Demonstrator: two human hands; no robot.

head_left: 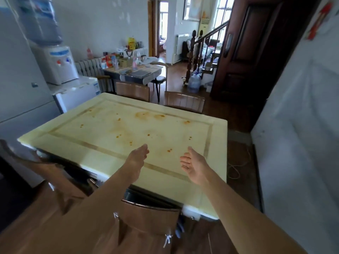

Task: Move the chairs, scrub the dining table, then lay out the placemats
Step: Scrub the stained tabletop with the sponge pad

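Note:
The cream dining table [77, 142] fills the middle of the view, its top marked with orange-brown stains and smears. My left hand [136, 159] and my right hand [192, 163] hover over its near edge, both empty with fingers stretched out. A brown chair [148, 219] is tucked in right below my arms. Another brown chair [53, 173] stands at the near left side. Two more chair backs, one [133, 91] and the other [184, 102], show along the far edge. No placemats are visible.
A water dispenser [56, 63] stands on a small white fridge [80, 96] at the far left corner. A cluttered second table [134, 72] lies beyond. A water jug [194, 83] sits by the stairs, a dark wooden door [245, 52] at right, a cord [236, 167] on the floor.

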